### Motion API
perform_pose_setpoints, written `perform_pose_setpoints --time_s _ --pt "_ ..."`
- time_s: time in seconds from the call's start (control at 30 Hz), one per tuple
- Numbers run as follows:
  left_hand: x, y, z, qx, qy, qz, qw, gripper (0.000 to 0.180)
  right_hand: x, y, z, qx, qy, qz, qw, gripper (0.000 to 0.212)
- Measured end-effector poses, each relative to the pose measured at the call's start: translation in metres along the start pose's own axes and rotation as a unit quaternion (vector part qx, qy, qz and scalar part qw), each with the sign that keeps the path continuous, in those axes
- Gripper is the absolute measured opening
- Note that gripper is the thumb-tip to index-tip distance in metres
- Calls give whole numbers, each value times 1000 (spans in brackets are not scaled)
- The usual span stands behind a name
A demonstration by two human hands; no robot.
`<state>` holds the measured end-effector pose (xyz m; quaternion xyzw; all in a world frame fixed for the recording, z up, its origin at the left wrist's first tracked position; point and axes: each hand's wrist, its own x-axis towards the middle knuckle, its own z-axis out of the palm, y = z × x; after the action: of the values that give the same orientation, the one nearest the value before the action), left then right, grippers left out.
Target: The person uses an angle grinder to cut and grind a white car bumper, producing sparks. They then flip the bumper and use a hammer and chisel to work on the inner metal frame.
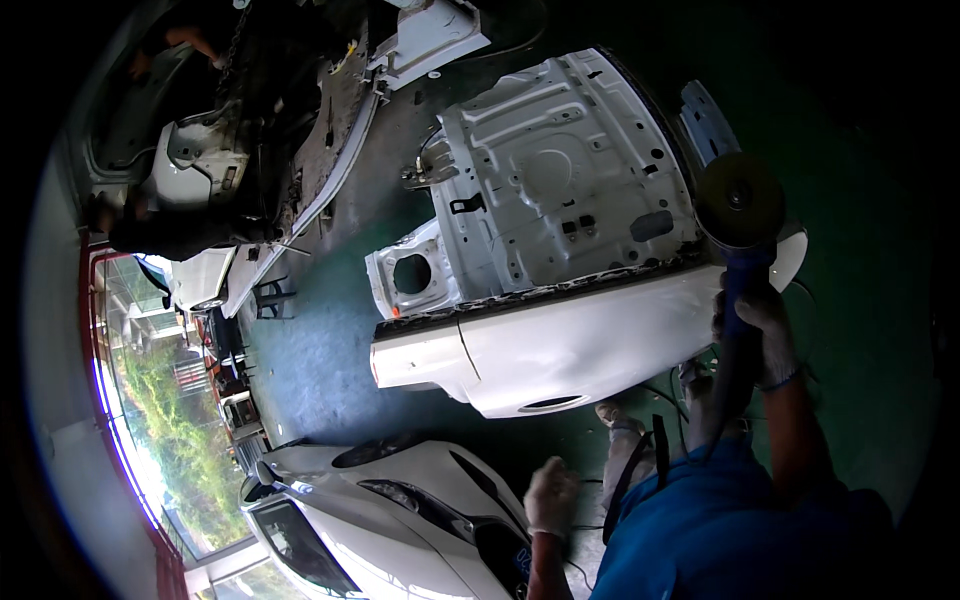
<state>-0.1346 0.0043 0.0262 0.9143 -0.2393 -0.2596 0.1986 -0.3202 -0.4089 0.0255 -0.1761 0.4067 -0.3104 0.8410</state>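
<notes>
My right hand (765, 310), in a pale work glove, is wrapped round the body of an angle grinder (745, 290). The grinder points away from me, and its round disc (740, 198) is over the right end of a cut-off car body section; I cannot tell whether it touches. That section has a smooth white outer panel (590, 335) on the near side and a ribbed, pale grey metal sheet (540, 170) with holes behind it. Low in the view, my gloved left hand (553, 497) hangs with curled fingers, nothing visible in it, apart from the panel.
A white car (400, 500) stands close at lower left. Dark cables (670, 395) run near my feet on the green floor (330, 350). At upper left are a stripped car body (340, 150) and another person's arm (190, 38). A pale blue-grey metal piece (708, 120) lies beyond the disc.
</notes>
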Motion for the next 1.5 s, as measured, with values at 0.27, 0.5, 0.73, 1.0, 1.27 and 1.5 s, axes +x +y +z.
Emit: perform_pose_setpoints --time_s 0.27,0.5,0.73,1.0,1.27,1.5 --pt "199 174 -178 246 199 365 876 38 6 -2 8 -29 -14 -1 999 52" --pt "299 204 -184 343 -122 295 884 32 -4 1 -2 -26 7 5 1000 54" --pt "331 181 -175 383 -128 398 824 26 -8 4 -12 -23 17 10 1000 55" --pt "325 177 -175 213 -116 319 916 29 -7 1 -7 -19 25 7 999 53" --pt "195 164 -210 -113 108 315 936 28 -18 14 2 -43 -19 2 999 56" --pt "56 -104 -61 225 -229 45 946 19 -48 59 41 21 19 -16 999 44"
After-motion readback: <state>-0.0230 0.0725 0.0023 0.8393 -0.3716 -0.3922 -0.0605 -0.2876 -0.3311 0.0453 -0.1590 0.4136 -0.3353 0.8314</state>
